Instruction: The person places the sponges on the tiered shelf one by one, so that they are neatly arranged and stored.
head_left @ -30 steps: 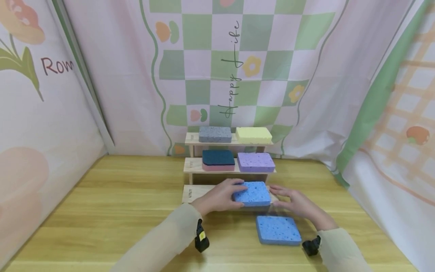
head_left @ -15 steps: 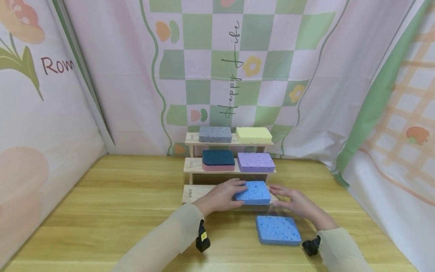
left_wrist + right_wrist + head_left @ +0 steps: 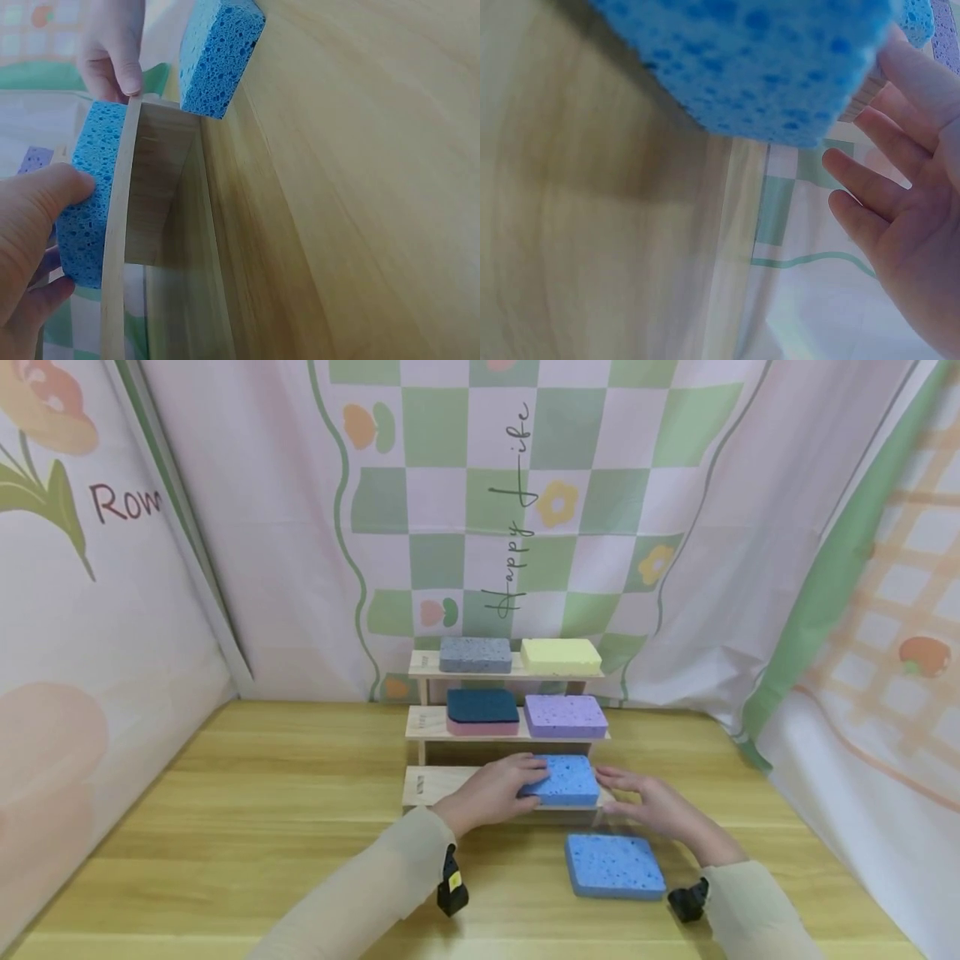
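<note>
My left hand (image 3: 495, 789) grips a speckled blue sponge (image 3: 570, 779) on the bottom step of a wooden three-step rack (image 3: 442, 783). Its thumb lies along the sponge's front side, and the fingers reach over the top. In the left wrist view, this sponge (image 3: 91, 202) lies flat along the step's board (image 3: 116, 247). At the step's right end, my right hand (image 3: 652, 806) holds the rack, thumb at the front corner and fingers towards the back. A second blue sponge (image 3: 615, 867) lies on the table in front of the rack, close below the right hand.
A purple sponge (image 3: 566, 717) and a pink sponge with a dark scouring top (image 3: 482, 712) sit on the middle step. Grey (image 3: 476, 655) and yellow (image 3: 561, 657) sponges occupy the top step. Printed curtains (image 3: 435, 502) surround the wooden table (image 3: 300, 793).
The left hand has shifted the blue sponge slightly back and right, squarer on the bottom step. The right hand and the sponge on the table have stayed put.
</note>
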Demonstrator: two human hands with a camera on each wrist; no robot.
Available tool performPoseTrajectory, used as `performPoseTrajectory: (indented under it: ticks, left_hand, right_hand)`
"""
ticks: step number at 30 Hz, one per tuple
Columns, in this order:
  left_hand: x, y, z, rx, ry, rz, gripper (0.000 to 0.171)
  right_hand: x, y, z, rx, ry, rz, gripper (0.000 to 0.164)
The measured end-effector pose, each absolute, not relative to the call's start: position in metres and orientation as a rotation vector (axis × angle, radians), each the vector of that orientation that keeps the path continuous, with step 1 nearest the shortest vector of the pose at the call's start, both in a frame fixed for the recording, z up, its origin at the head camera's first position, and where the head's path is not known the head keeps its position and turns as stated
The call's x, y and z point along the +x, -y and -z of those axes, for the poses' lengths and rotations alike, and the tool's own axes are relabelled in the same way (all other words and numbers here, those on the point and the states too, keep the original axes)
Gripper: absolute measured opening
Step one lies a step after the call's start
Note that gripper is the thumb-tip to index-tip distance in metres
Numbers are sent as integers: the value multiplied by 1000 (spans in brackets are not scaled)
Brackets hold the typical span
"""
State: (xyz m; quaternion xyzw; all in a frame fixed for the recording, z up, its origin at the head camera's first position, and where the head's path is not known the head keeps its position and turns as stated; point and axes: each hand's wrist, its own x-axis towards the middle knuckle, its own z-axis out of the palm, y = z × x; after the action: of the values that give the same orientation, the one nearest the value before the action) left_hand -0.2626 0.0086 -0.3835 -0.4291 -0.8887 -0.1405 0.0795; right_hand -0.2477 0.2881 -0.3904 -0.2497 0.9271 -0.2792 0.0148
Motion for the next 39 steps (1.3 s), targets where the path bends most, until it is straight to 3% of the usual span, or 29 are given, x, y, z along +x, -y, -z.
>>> performPoseTrajectory:
  ticks: [27,39]
  left_hand:
    - [-263,-7,388,-1297,2610,499,43]
    - [-247,-10,397,-1410,2187,591,38]
  right_hand:
    - [-246,-287,388,-746,-2867,894,57]
    - [-247,-288,390,-751,-2859,905,59]
